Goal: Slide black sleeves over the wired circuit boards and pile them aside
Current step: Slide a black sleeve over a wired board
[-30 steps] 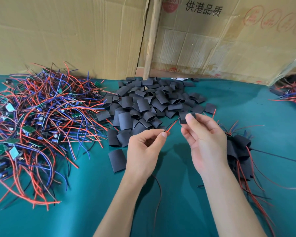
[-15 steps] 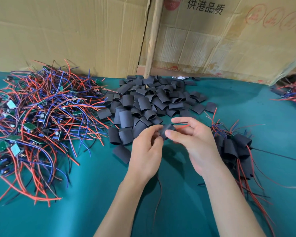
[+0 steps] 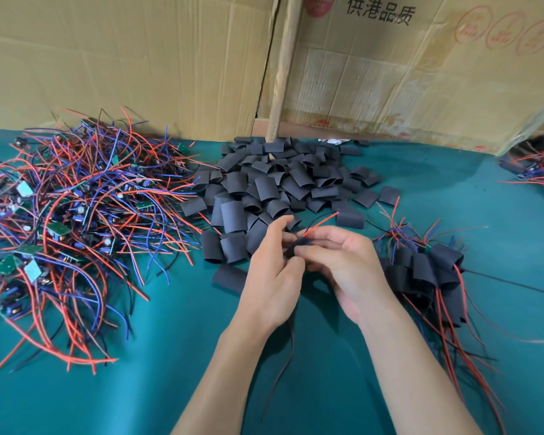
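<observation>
My left hand (image 3: 272,277) and my right hand (image 3: 346,262) meet above the green cloth, both pinching one black sleeve (image 3: 297,244) with a wired board inside it, mostly hidden by my fingers. Its red wire (image 3: 322,221) sticks up and away from the sleeve; a dark wire (image 3: 288,356) hangs down between my wrists. A heap of loose black sleeves (image 3: 280,186) lies just beyond my hands. The tangle of unsleeved wired boards (image 3: 73,221) fills the left. Sleeved boards are piled (image 3: 427,274) at my right.
Cardboard boxes (image 3: 139,64) and a wooden stick (image 3: 283,67) stand along the back of the green table cloth (image 3: 176,356). Another bundle of wires (image 3: 540,171) lies at the far right edge. One stray sleeve (image 3: 230,279) lies by my left hand.
My hands, apart a second ago with the sleeve in the right and the wire tips in the left, have come together; the sleeve now sits over the wires between both hands.
</observation>
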The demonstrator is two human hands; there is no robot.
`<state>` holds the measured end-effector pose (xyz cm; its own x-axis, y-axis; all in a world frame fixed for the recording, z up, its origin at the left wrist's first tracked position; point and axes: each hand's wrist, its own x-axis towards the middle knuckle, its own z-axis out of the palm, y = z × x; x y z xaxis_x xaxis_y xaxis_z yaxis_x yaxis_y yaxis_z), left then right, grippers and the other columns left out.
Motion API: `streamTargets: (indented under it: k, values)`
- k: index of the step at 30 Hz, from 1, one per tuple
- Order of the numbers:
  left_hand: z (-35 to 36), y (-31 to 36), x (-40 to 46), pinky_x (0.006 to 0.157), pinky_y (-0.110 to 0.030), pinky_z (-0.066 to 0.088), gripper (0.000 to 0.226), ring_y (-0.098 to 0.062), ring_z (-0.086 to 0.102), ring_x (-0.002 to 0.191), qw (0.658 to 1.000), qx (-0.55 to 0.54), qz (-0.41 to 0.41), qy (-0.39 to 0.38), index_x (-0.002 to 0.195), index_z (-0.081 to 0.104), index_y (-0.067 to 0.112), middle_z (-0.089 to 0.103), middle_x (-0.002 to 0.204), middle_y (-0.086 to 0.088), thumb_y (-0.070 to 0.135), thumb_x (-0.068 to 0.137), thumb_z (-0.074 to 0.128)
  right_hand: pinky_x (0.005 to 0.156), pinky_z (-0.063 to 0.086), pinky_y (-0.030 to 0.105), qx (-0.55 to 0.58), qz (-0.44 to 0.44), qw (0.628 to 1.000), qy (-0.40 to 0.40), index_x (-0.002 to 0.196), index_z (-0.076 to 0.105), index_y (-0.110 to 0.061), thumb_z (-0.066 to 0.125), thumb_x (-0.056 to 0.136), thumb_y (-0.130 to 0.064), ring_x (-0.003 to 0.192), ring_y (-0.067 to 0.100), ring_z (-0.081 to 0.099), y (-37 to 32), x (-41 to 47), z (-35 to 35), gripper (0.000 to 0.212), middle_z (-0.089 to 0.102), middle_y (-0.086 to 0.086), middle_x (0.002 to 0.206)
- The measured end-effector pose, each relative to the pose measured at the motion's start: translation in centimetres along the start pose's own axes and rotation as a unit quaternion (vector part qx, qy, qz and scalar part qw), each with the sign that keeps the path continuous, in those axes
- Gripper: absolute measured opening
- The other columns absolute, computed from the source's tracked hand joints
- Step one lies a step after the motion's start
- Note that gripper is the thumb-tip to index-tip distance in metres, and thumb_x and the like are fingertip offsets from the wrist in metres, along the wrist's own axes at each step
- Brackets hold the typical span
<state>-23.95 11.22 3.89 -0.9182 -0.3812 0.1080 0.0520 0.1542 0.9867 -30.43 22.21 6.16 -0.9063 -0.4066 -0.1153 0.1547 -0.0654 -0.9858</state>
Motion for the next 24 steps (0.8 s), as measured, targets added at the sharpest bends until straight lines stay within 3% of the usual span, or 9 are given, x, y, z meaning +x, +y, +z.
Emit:
streamTargets:
  k: [2,5,7,9,13,17,19,21,24]
  values:
    - [0.0,-0.1,0.0,0.081,-0.011,0.046,0.06,-0.003,0.061,0.092,1.0,0.017,0.008,-0.001,0.135,0.05,0.026,0.062,0.105,0.01,0.013,0.077,0.049,0.064,0.053,0.023,0.039,-0.017,0.999,0.025,0.086,0.078,-0.009,0.072,0.08,0.012,0.074,0.019,0.07,-0.2,0.1,-0.4,0.023,0.077,0.009,0.085]
    - [0.2,-0.5,0.0,0.079,-0.013,0.047,0.036,-0.004,0.061,0.082,0.997,0.066,0.033,-0.008,0.118,0.064,0.022,0.068,0.095,0.01,0.006,0.087,0.064,0.061,0.051,0.017,0.149,-0.034,0.986,0.063,0.086,0.077,-0.01,0.068,0.083,0.012,0.074,0.016,0.068,-1.1,0.5,-1.7,0.024,0.073,0.007,0.085]
    - [0.3,-0.7,0.1,0.074,-0.011,0.047,0.022,-0.004,0.063,0.075,0.995,0.088,0.04,-0.005,0.11,0.07,0.022,0.071,0.088,0.01,0.011,0.091,0.069,0.062,0.052,0.016,0.193,-0.038,0.978,0.074,0.084,0.077,-0.014,0.066,0.085,0.009,0.073,0.014,0.07,-1.4,0.6,-2.3,0.025,0.074,0.005,0.084]
    - [0.4,-0.9,0.2,0.076,-0.017,0.053,0.022,-0.008,0.069,0.076,0.997,0.075,0.03,0.001,0.114,0.072,0.023,0.074,0.086,0.006,0.017,0.093,0.071,0.063,0.052,0.016,0.206,-0.046,0.974,0.081,0.086,0.074,-0.013,0.065,0.086,0.008,0.073,0.012,0.071,-1.4,0.7,-2.4,0.023,0.074,0.004,0.083]
    - [0.3,-0.9,0.5,0.068,-0.027,0.059,0.032,-0.012,0.076,0.081,1.0,-0.023,-0.008,-0.014,0.126,0.064,0.019,0.077,0.094,-0.003,0.011,0.096,0.07,0.063,0.051,0.02,0.163,-0.08,0.978,0.105,0.089,0.072,-0.011,0.068,0.085,0.01,0.076,0.017,0.069,-1.1,0.8,-2.4,0.022,0.071,0.007,0.086]
    - [0.5,-1.1,0.3,0.062,-0.026,0.058,0.026,-0.014,0.076,0.079,0.999,-0.05,-0.008,0.011,0.106,0.054,0.021,0.076,0.092,-0.005,0.008,0.093,0.072,0.06,0.051,0.022,0.015,-0.106,0.992,0.072,0.089,0.074,-0.012,0.076,0.083,0.006,0.073,0.014,0.065,-0.4,0.6,-1.5,0.019,0.072,0.0,0.08]
    - [0.5,-1.2,0.3,0.067,-0.036,0.061,0.027,-0.018,0.076,0.08,0.998,-0.053,-0.006,0.016,0.104,0.051,0.019,0.077,0.091,-0.005,0.008,0.092,0.073,0.06,0.052,0.02,-0.033,-0.107,0.992,0.063,0.09,0.075,-0.011,0.079,0.082,0.004,0.068,0.011,0.064,-0.1,0.5,-1.0,0.017,0.072,-0.001,0.076]
    - [0.5,-1.3,0.4,0.074,-0.046,0.063,0.026,-0.022,0.076,0.082,0.998,-0.064,-0.003,0.011,0.104,0.05,0.019,0.077,0.093,-0.003,0.007,0.093,0.071,0.061,0.054,0.021,-0.027,-0.102,0.992,0.07,0.091,0.074,-0.008,0.079,0.083,0.003,0.069,0.012,0.066,-0.1,0.5,-1.1,0.015,0.074,0.0,0.076]
    - [0.4,-1.3,0.5,0.072,-0.042,0.063,0.023,-0.022,0.075,0.083,0.997,-0.073,0.012,0.015,0.104,0.05,0.022,0.078,0.097,0.003,0.008,0.096,0.067,0.062,0.054,0.022,0.033,-0.077,0.994,0.075,0.094,0.073,-0.005,0.078,0.083,0.002,0.076,0.015,0.069,-0.2,0.6,-1.6,0.014,0.074,0.002,0.081]
